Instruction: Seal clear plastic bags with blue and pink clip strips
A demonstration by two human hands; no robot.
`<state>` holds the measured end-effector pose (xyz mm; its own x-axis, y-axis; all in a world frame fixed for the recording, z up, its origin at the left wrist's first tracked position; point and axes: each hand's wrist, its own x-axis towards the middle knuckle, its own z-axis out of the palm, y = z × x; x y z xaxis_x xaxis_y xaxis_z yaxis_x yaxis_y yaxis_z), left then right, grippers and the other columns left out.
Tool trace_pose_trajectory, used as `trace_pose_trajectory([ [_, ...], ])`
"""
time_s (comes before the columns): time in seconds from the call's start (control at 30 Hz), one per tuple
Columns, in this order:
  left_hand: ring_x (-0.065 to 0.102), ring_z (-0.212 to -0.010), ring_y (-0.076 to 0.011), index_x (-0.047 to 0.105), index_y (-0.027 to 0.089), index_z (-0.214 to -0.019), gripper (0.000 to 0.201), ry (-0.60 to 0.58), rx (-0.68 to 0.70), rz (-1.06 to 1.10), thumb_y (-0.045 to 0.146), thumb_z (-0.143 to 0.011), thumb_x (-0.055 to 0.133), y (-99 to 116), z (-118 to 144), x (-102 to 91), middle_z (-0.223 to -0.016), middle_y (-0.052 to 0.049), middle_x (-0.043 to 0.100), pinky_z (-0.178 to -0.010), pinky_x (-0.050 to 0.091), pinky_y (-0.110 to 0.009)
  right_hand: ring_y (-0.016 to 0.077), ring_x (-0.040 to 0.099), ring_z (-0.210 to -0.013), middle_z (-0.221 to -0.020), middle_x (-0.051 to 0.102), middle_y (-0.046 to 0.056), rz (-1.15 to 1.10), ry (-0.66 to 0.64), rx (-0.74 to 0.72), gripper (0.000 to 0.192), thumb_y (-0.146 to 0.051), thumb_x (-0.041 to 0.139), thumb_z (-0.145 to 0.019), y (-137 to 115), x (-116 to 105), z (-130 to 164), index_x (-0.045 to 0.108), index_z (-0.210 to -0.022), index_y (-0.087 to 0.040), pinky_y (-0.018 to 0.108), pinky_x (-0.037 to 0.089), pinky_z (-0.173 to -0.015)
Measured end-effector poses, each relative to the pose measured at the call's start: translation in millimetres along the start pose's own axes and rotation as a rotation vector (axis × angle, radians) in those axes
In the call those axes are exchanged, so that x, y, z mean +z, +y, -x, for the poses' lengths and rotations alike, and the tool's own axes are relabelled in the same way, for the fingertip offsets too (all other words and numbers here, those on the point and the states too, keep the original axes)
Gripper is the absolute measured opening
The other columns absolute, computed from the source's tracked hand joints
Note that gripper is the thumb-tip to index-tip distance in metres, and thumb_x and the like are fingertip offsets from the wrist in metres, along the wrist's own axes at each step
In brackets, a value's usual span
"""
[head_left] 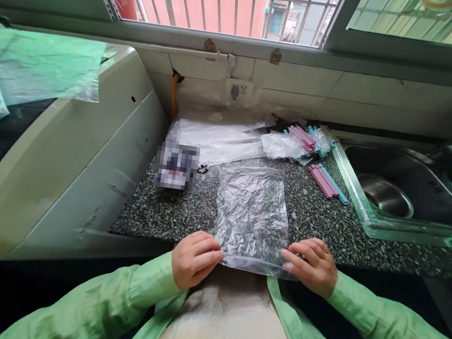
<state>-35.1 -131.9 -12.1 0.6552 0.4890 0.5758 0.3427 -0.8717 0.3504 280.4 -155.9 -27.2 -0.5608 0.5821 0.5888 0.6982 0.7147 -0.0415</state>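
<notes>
A clear, crinkly thin plastic bag [251, 215] lies flat on the dark speckled stone counter [328, 223]. The left hand [195, 258] and right hand [312, 266] pinch its near corners. It looks light, floppy and slippery, so the corners seem the best places to hold.

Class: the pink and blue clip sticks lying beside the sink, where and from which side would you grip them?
Grip the clip sticks across their middle, coming from above: they lie flat and side by side on the counter, long sides exposed, sink rim close on the right.
</notes>
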Motion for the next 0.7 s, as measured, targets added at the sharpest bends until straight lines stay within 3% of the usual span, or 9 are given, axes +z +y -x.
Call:
trace_pose_trajectory([
  [0.13,0.053,-0.070,-0.0127,0.056,0.018,-0.091,0.020,0.049,-0.081,0.178,0.009,-0.076,0.048,2,-10,-11.1,-0.077,-0.005,0.059,-0.062,0.046,-0.026,0.0138,0.053,-0.078,-0.077,0.062,0.001,-0.165,-0.004,0.007,0.014,-0.019,0.054,-0.078,-5,-5,-17,0.063,-0.087,-0.026,0.031,0.042,-0.076],
  [0.23,0.054,-0.077,-0.0148,0.056,0.018,-0.099,0.023,0.076,-0.104,0.270,0.027,-0.078,0.052,-12,-17,-20.3,-0.084,-0.007,0.057,-0.067,0.047,-0.028,0.0149,0.052,-0.076,-0.076,0.060,0.003,-0.309,0.012,0.025,0.014,-0.015,0.052,-0.076,-2,-13,-37,0.061,-0.084,-0.022,0.031,0.044,-0.069],
  [0.33,0.052,-0.092,-0.0222,0.051,0.015,-0.114,0.067,-0.006,-0.145,0.225,0.060,-0.065,0.056,-34,-20,-22.4,-0.101,-0.013,0.055,-0.079,0.046,-0.037,0.0146,0.052,-0.071,-0.074,0.058,0.005,-0.428,0.019,0.107,0.011,-0.013,0.053,-0.075,5,-20,-57,0.060,-0.080,-0.019,0.030,0.045,-0.065],
  [0.4,0.051,-0.095,-0.0243,0.053,0.015,-0.112,0.076,-0.074,-0.162,0.189,0.067,-0.057,0.058,-47,-20,-17.4,-0.103,-0.014,0.056,-0.084,0.044,-0.041,0.0141,0.053,-0.069,-0.073,0.057,0.005,-0.492,0.011,0.213,0.007,-0.016,0.053,-0.077,9,-22,-68,0.059,-0.076,-0.019,0.029,0.046,-0.063],
  [0.57,0.054,-0.083,-0.0198,0.063,0.015,-0.083,0.029,-0.080,-0.313,0.161,0.041,-0.075,0.053,-63,-21,3.1,-0.083,-0.010,0.062,-0.076,0.046,-0.036,0.0129,0.052,-0.063,-0.067,0.055,0.004,-0.636,-0.073,0.443,0.022,-0.032,0.050,-0.081,23,-18,-94,0.055,-0.064,-0.018,0.026,0.044,-0.059],
  [0.7,0.055,-0.067,-0.0151,0.061,0.015,-0.066,0.024,-0.053,-0.566,0.215,0.032,-0.076,0.047,-71,-29,9.5,-0.067,-0.005,0.061,-0.064,0.046,-0.028,0.0102,0.044,-0.053,-0.055,0.049,0.000,-0.656,-0.145,0.643,0.036,-0.049,0.050,-0.076,47,-4,-117,0.051,-0.059,-0.017,0.024,0.038,-0.051],
])
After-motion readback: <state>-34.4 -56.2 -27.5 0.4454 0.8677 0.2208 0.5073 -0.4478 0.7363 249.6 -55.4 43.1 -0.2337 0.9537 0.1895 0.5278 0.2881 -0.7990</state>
